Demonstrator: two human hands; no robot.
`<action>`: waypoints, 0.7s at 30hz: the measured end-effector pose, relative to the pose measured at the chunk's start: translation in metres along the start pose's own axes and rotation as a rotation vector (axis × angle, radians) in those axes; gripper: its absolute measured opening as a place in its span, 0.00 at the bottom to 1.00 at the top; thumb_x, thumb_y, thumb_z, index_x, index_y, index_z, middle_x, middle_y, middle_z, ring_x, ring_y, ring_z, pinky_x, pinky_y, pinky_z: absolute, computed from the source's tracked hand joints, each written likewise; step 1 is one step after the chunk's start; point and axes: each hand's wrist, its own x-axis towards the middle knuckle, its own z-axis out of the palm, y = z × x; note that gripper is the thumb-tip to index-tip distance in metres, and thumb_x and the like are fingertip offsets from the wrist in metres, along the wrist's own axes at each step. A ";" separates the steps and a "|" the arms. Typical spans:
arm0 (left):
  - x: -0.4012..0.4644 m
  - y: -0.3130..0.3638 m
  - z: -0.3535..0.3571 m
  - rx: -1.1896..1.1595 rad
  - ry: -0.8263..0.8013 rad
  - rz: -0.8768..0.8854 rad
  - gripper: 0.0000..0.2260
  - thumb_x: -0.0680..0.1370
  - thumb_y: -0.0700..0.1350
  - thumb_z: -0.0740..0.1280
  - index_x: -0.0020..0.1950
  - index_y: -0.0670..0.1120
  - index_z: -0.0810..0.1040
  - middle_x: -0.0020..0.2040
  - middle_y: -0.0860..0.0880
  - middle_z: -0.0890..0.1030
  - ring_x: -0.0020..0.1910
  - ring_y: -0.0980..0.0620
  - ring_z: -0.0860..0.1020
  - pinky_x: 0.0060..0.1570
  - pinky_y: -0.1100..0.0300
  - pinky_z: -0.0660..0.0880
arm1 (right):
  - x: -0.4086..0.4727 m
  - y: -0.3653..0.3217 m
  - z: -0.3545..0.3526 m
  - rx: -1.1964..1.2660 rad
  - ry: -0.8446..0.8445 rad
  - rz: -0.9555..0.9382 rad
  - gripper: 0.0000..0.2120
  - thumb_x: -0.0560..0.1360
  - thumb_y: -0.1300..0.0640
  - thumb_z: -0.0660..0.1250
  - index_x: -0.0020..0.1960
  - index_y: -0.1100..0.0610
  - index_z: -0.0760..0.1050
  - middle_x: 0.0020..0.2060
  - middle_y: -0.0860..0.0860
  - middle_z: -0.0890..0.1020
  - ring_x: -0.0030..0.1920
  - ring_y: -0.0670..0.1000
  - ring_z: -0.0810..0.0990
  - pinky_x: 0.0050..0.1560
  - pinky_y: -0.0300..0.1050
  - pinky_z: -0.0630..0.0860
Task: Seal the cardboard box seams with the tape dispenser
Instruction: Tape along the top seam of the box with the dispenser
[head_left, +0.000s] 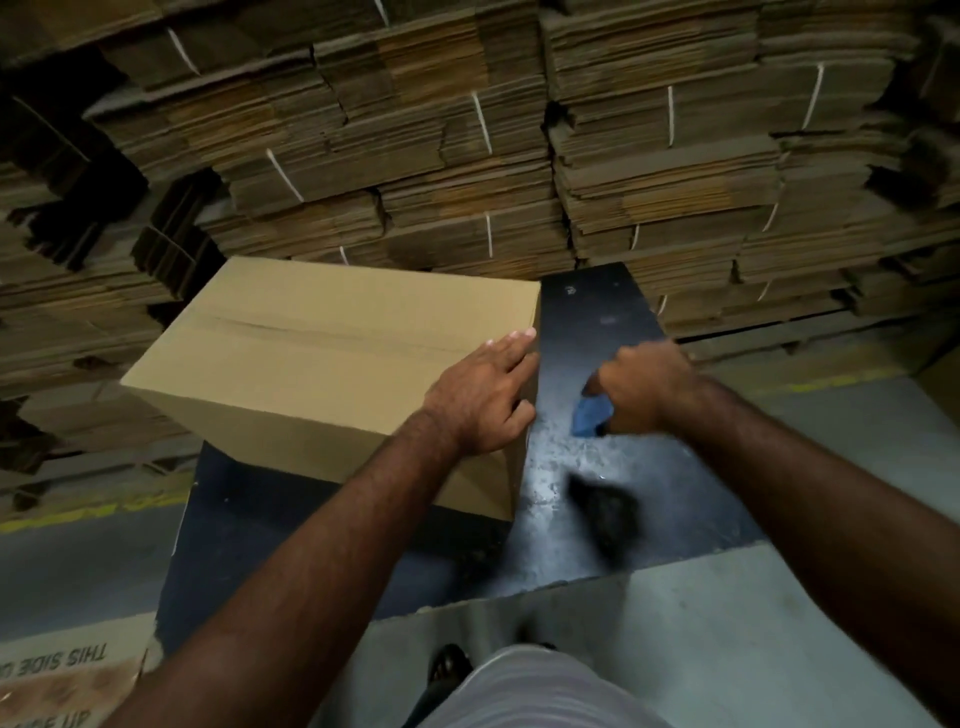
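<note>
Sat under the left hand (480, 395) on the black desk (597, 322): the cardboard box (311, 364), flaps closed, centre seam (291, 326) running across its top away from the left fingertips. Lay flat on the box's top right corner, that left hand, fingers straight and together, thumb down over the near edge. Curled, just right of the box and above the desk, the right hand (647, 384), gripping a blue tape dispenser (589, 415), blurred and only partly visible below the knuckles. Lay on the desk nearer than the right hand: a dark blurred object (605, 512), kind unclear. Rose beyond both hands: strapped stacks of flattened cardboard (467, 130). Lay far left of the left forearm, on the floor: printed cardboard (62, 675).
</note>
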 end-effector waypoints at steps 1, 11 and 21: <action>0.001 -0.001 0.000 -0.003 0.008 0.004 0.30 0.77 0.53 0.55 0.77 0.40 0.65 0.80 0.40 0.57 0.78 0.43 0.58 0.76 0.51 0.53 | -0.004 -0.002 0.016 0.109 -0.013 0.068 0.27 0.68 0.33 0.66 0.65 0.37 0.73 0.53 0.46 0.81 0.51 0.51 0.80 0.51 0.48 0.77; 0.011 -0.003 -0.003 0.020 0.000 0.002 0.35 0.73 0.58 0.45 0.73 0.42 0.69 0.81 0.41 0.55 0.79 0.44 0.56 0.77 0.48 0.53 | -0.010 -0.048 0.124 0.556 0.197 0.567 0.31 0.72 0.44 0.58 0.74 0.52 0.67 0.57 0.63 0.74 0.55 0.66 0.75 0.55 0.58 0.73; 0.002 0.001 0.003 -0.027 -0.008 -0.025 0.31 0.78 0.55 0.47 0.81 0.50 0.56 0.82 0.45 0.50 0.80 0.48 0.50 0.77 0.49 0.47 | -0.030 -0.102 0.195 0.364 0.078 0.471 0.32 0.72 0.56 0.70 0.74 0.55 0.66 0.56 0.63 0.77 0.51 0.65 0.78 0.49 0.59 0.75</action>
